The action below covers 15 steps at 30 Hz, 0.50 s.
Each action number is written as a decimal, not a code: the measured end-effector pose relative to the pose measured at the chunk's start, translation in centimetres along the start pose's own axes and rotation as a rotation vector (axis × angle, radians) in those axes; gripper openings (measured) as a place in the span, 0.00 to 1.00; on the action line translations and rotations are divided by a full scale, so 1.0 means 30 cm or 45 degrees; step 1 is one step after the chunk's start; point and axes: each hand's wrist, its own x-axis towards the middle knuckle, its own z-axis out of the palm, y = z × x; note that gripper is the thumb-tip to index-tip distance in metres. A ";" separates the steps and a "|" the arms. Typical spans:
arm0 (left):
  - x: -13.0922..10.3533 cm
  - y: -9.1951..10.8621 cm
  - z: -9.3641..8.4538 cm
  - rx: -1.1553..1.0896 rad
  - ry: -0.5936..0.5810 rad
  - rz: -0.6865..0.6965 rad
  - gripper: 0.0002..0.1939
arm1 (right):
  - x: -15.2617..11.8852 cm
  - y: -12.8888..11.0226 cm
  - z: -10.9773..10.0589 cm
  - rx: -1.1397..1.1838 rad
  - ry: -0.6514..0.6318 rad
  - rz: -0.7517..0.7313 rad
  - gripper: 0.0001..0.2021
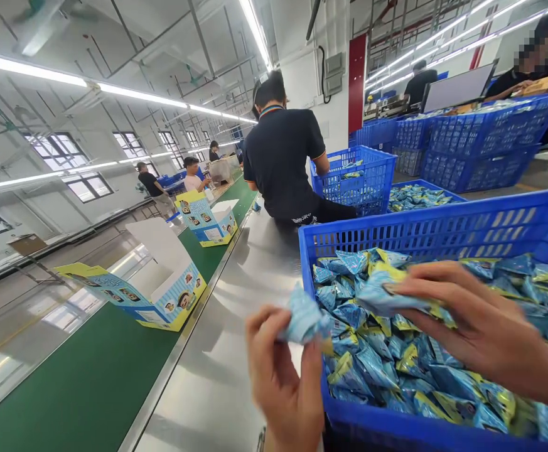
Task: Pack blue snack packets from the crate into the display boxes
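My left hand (283, 376) pinches a small light-blue foil packet (304, 317) between thumb and fingers, over the metal ledge beside the crate. My right hand (481, 326) grips another packet, blue and yellow (386, 292), above the crate's contents. Both packets are somewhat blurred. The blue plastic crate (372, 417) on the right is filled with many similar blue and yellow packets (381, 364). Two open printed cardboard boxes, a nearer one (174, 307) and a farther one (212, 226), stand on the green conveyor belt to the left, apart from my hands.
A metal ledge (198, 376) runs between the green belt (90, 376) and my crate. Ahead, a co-worker in a dark shirt (283, 163) sits with their back to me beside another blue crate (381, 176). More stacked crates (481, 138) and people are farther back.
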 end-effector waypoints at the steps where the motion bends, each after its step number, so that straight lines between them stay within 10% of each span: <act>1: -0.003 -0.007 0.002 -0.013 -0.066 -0.046 0.13 | -0.001 0.003 0.005 0.022 -0.044 -0.004 0.13; 15: 0.018 -0.035 0.000 -0.179 -0.519 -0.085 0.13 | -0.029 0.020 0.068 0.152 -0.251 0.045 0.11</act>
